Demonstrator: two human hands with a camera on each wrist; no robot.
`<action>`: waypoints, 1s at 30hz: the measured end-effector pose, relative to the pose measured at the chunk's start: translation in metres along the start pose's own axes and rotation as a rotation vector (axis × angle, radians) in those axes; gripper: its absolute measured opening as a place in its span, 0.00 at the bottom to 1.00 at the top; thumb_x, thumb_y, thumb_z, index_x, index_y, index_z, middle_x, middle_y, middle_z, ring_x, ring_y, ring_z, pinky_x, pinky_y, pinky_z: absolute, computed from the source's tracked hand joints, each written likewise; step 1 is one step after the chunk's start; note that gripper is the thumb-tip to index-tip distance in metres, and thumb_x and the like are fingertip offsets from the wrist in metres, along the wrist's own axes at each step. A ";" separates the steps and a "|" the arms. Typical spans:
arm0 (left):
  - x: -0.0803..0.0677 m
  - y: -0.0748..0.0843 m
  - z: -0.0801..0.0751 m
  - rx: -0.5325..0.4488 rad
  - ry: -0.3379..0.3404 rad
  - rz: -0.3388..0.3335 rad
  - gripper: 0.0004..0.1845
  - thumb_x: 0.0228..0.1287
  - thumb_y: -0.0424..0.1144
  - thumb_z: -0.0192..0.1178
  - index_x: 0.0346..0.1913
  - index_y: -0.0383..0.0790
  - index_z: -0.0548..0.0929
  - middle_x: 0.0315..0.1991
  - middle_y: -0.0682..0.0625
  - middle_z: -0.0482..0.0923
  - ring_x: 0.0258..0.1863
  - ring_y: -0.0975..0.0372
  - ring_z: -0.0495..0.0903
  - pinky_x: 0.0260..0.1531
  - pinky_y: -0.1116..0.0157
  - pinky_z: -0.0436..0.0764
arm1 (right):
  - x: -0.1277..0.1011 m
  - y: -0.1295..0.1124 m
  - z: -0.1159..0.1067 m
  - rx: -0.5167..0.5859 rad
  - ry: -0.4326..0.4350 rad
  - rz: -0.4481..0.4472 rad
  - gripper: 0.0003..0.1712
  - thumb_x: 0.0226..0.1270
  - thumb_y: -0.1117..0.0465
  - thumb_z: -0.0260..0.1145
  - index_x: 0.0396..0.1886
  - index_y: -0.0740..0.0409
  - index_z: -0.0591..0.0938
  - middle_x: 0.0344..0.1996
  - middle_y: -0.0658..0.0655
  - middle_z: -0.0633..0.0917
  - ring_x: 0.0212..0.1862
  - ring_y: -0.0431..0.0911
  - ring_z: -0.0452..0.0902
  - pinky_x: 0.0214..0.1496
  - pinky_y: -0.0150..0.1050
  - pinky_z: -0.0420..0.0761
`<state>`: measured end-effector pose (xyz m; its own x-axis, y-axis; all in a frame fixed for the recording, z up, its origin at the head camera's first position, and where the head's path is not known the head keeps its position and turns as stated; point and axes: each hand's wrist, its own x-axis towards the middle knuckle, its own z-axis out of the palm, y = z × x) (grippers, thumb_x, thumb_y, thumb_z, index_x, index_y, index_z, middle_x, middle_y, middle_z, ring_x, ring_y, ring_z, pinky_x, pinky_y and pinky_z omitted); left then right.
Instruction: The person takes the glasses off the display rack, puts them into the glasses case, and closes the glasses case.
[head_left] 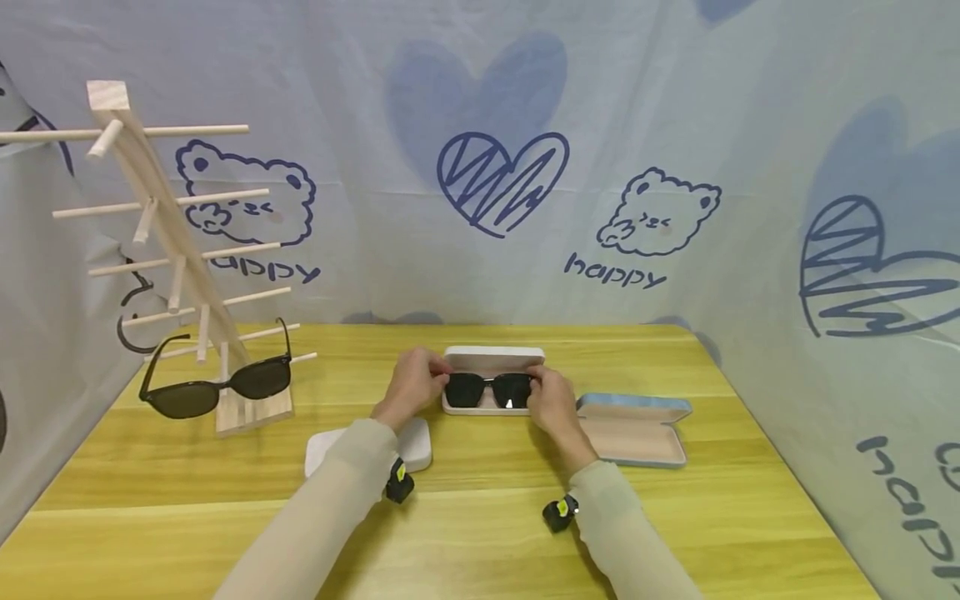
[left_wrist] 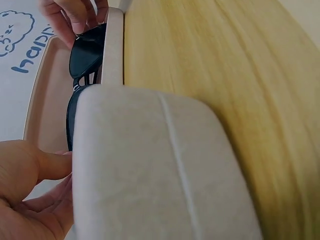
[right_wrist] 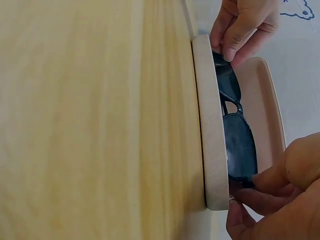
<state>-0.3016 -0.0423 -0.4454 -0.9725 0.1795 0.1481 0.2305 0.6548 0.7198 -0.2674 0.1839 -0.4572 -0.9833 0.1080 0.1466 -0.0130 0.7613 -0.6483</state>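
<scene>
Wooden rack [head_left: 176,225]: one top peg is cut off by the head view's left edge.
Rack sunglasses [head_left: 262,379]: dark lenses, on the lower pegs, partly covering the base.
Closed white case [head_left: 416,443]: middle hidden by the left sleeve [head_left: 330,500]; in the left wrist view it blocks part of one lens.
Left hand [head_left: 415,383]: thumb and fingers pinch the black sunglasses' left end.
Black sunglasses [head_left: 467,390]: inside the open white case [head_left: 495,353], between both hands; temples mostly hidden.
Right hand [head_left: 553,400]: thumb and fingers pinch the right end; some fingertips hidden.
Blue case [head_left: 645,402]: open, its left edge partly behind the right hand and wrist.
Writing: "happy" on the backdrop [head_left: 360,108], its left "h" obscured, the rightmost word cut off; yellow wrist-device labels too small to read.
</scene>
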 end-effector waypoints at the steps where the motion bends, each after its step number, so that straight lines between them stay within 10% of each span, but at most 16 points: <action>1: 0.000 0.000 0.000 -0.003 0.000 -0.001 0.06 0.64 0.25 0.67 0.40 0.31 0.92 0.41 0.39 0.91 0.44 0.51 0.89 0.48 0.56 0.88 | 0.000 0.000 0.000 -0.002 -0.005 0.001 0.18 0.76 0.71 0.55 0.59 0.66 0.84 0.56 0.69 0.86 0.60 0.65 0.82 0.63 0.58 0.82; 20: -0.004 0.005 -0.002 -0.012 -0.041 0.002 0.09 0.68 0.28 0.64 0.46 0.34 0.92 0.44 0.41 0.91 0.45 0.51 0.89 0.46 0.56 0.88 | -0.003 -0.006 -0.009 -0.001 0.010 0.001 0.17 0.75 0.71 0.53 0.57 0.71 0.82 0.53 0.72 0.84 0.57 0.64 0.81 0.59 0.57 0.82; 26: -0.002 0.002 -0.009 0.019 0.003 -0.102 0.10 0.67 0.33 0.59 0.42 0.35 0.90 0.38 0.43 0.90 0.34 0.56 0.83 0.34 0.62 0.82 | -0.001 -0.006 -0.012 0.116 0.045 0.080 0.22 0.81 0.60 0.54 0.65 0.70 0.69 0.56 0.74 0.79 0.58 0.65 0.77 0.59 0.59 0.78; 30: 0.001 0.002 -0.008 -0.016 0.004 -0.136 0.18 0.76 0.42 0.53 0.56 0.36 0.85 0.44 0.42 0.89 0.37 0.55 0.85 0.38 0.58 0.84 | 0.001 -0.004 -0.014 0.153 0.006 0.107 0.30 0.83 0.55 0.53 0.74 0.67 0.63 0.60 0.76 0.79 0.61 0.67 0.78 0.63 0.62 0.77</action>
<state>-0.3023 -0.0466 -0.4382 -0.9949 0.0871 0.0510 0.0960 0.6609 0.7443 -0.2654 0.1897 -0.4437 -0.9794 0.1876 0.0749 0.0637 0.6388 -0.7667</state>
